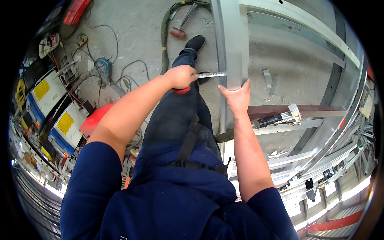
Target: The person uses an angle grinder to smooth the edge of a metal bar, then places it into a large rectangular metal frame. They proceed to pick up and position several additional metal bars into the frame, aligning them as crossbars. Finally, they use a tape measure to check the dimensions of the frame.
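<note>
My left hand (182,77) is closed around a tape measure, whose red case (181,91) shows below my fingers. Its pale blade (212,75) reaches out to the right, up to the side of a long grey metal beam (234,48). My right hand (238,98) clasps that beam just nearer than the blade, thumb at its left edge and a finger at its right edge. The other fingers of this hand are mostly hidden.
The beam joins a large metal frame (296,22) on the right. A clamp (294,114) lies by a brown crossbar (316,111). A hammer (178,33), a dark hose (164,38), a blue power tool (105,66) and cables lie on the floor. White-and-blue machines (44,86) stand left.
</note>
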The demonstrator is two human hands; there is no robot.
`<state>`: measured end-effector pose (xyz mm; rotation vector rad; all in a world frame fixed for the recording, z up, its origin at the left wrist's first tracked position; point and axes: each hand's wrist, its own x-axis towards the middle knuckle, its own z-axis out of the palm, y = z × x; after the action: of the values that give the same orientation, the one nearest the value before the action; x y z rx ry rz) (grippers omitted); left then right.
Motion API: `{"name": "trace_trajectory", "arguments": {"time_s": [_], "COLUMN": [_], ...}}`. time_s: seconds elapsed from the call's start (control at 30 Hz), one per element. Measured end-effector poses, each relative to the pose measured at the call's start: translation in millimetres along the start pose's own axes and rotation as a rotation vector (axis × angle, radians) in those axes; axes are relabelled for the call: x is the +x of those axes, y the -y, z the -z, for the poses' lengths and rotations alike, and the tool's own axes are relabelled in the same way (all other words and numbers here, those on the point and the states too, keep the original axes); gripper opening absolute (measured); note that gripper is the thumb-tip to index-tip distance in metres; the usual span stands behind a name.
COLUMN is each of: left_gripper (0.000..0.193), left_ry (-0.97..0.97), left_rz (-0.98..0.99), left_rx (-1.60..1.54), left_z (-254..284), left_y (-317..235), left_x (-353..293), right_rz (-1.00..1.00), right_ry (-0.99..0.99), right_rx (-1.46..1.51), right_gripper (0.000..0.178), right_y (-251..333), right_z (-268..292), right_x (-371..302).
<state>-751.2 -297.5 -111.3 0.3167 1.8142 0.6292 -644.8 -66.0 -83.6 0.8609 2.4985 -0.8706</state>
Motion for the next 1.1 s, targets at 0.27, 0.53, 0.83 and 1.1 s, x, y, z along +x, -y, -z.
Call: {"name": "trace_trajectory", "arguments": {"time_s": [0.27, 0.53, 0.83, 1.1], "left_gripper": [0.033, 0.033, 0.034, 0.034], "left_ry": [0.000, 0.035, 0.073, 0.075], "left_rz": [-0.022, -0.011, -0.032, -0.034], "left_rx": [0.023, 0.008, -0.004, -0.018], "left_z": [2, 5, 7, 9], "left_y": [5, 7, 4, 3], "left_x": [6, 5, 3, 4], "right_rz": [-0.047, -0.029, -0.009, -0.013], "right_ry": [0.037, 0.060, 0.060, 0.065], "right_rx": [-0.099, -0.059, -0.143, -0.123], "right_gripper": [0.101, 0.092, 0.097, 0.097], "right_y": [3, 11, 2, 2], "right_z": [7, 13, 6, 5], "right_x": [11, 10, 11, 13]}}
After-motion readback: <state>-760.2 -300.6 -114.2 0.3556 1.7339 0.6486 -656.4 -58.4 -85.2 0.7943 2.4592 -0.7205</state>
